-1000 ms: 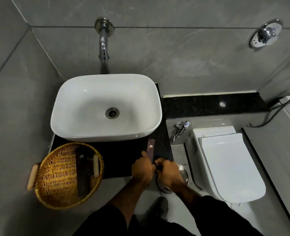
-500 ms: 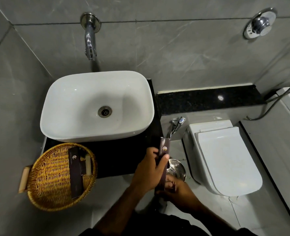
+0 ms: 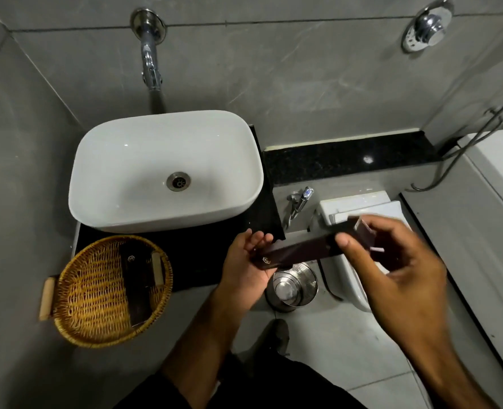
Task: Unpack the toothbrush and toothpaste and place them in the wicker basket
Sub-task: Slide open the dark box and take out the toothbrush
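Observation:
A long dark brown carton (image 3: 297, 251) with a small gold logo lies nearly level in the air between my hands. My left hand (image 3: 248, 271) cups its left end from below. My right hand (image 3: 397, 261) pinches its right end, where the end flap stands open. The wicker basket (image 3: 76, 293) rests on the black counter's front left corner. Inside it lie another dark carton (image 3: 133, 287) and a small pale tube-like item (image 3: 156, 268). The contents of the held carton are hidden.
A white basin (image 3: 144, 172) sits on the black counter (image 3: 203, 255) under a wall tap (image 3: 149, 66). A steel pedal bin (image 3: 296, 286) stands on the floor below my hands. A white toilet (image 3: 359, 208) and a black ledge (image 3: 347, 157) are to the right.
The carton has turned from upright to nearly level and risen. My right hand moved from its lower end up to the right end, and the end flap now stands open.

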A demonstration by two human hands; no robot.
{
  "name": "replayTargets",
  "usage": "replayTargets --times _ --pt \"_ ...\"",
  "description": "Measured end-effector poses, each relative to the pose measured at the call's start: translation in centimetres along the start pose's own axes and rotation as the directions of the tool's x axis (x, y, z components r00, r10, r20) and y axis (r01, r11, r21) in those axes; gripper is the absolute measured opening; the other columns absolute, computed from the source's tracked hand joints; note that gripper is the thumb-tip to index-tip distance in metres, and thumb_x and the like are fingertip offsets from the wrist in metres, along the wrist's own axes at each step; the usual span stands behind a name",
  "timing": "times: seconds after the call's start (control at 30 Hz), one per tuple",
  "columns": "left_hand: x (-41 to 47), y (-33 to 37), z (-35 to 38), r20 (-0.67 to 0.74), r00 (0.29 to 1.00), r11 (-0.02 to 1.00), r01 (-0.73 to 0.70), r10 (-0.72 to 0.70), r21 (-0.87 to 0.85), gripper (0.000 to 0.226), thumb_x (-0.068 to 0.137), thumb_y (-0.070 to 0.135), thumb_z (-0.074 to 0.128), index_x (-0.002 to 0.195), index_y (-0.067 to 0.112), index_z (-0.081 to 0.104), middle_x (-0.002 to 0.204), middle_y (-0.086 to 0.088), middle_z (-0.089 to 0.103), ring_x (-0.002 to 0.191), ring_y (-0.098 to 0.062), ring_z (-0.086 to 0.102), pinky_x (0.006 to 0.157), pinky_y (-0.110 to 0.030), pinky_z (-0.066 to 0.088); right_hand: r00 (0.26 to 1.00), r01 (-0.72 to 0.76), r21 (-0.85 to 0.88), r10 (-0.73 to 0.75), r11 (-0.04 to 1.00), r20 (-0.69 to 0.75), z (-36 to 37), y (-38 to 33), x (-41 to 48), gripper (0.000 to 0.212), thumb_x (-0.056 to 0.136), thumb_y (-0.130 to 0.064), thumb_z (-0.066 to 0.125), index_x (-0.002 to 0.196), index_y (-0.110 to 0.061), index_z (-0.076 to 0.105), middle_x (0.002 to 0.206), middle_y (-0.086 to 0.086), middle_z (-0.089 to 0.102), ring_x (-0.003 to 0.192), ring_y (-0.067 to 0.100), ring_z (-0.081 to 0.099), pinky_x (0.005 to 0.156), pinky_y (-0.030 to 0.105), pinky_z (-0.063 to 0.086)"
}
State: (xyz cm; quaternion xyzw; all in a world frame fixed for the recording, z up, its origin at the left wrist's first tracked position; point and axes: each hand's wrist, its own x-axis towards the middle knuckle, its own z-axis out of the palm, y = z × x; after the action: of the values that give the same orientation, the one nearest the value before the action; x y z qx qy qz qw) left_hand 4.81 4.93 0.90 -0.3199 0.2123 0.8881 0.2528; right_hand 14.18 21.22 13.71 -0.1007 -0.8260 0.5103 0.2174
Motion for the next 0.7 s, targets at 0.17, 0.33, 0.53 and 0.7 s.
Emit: replayTargets --times 0.17,0.33,0.53,0.7 --pt "-1.6 -0.7 0.2 -0.076 0.995 0.997 0.065 -0.069 -0.05 0.033 0.089 0.017 0.055 0.061 0.011 0.07 0.061 -0.004 0.073 0.059 -0.02 0.074 0.054 -0.033 0.059 0.97 0.218 -0.129 -0.229 0.967 -0.079 2.0 -4.4 -0.2 0.031 0.087 -0.043 0.076 0.113 -0.026 0.074 0.098 -0.02 0.07 0.085 -0.001 0.069 0.076 0.005 0.05" --pt "-3.4 -1.7 -0.9 -0.011 0.993 0.994 0.113 -0.113 0.004 0.027 0.09 0.025 0.052 0.113 0.015 0.059 0.121 -0.01 0.06 0.095 -0.023 0.064 0.069 -0.028 0.056 0.944 0.309 -0.248 -0.327 0.918 -0.036 3.4 -5.9 -1.9 0.034 0.086 -0.041 0.08 0.111 -0.018 0.077 0.088 -0.006 0.069 0.071 0.005 0.066 0.07 0.008 0.049" --pt "-4.2 -2.9 -2.1 -0.039 0.986 0.987 0.162 -0.162 -0.011 0.023 0.089 0.024 0.051 0.109 0.015 0.058 0.104 -0.009 0.066 0.072 -0.02 0.068 0.059 -0.026 0.06 0.947 0.303 -0.253 -0.32 0.919 -0.028 2.4 -7.0 -3.2 0.036 0.086 -0.045 0.079 0.114 -0.022 0.077 0.09 -0.006 0.069 0.072 0.002 0.066 0.068 0.019 0.059" --pt "-3.4 -4.7 -2.0 -0.199 0.966 0.986 0.167 -0.165 -0.008 0.011 0.087 0.021 0.054 0.081 0.013 0.057 0.073 -0.006 0.061 0.064 -0.014 0.059 0.05 -0.017 0.051 0.947 0.31 -0.215 -0.321 0.926 -0.017 0.1 -6.4 -2.4 0.046 0.089 -0.043 0.077 0.132 -0.029 0.068 0.099 -0.017 0.065 0.085 0.0 0.068 0.073 0.014 0.059"
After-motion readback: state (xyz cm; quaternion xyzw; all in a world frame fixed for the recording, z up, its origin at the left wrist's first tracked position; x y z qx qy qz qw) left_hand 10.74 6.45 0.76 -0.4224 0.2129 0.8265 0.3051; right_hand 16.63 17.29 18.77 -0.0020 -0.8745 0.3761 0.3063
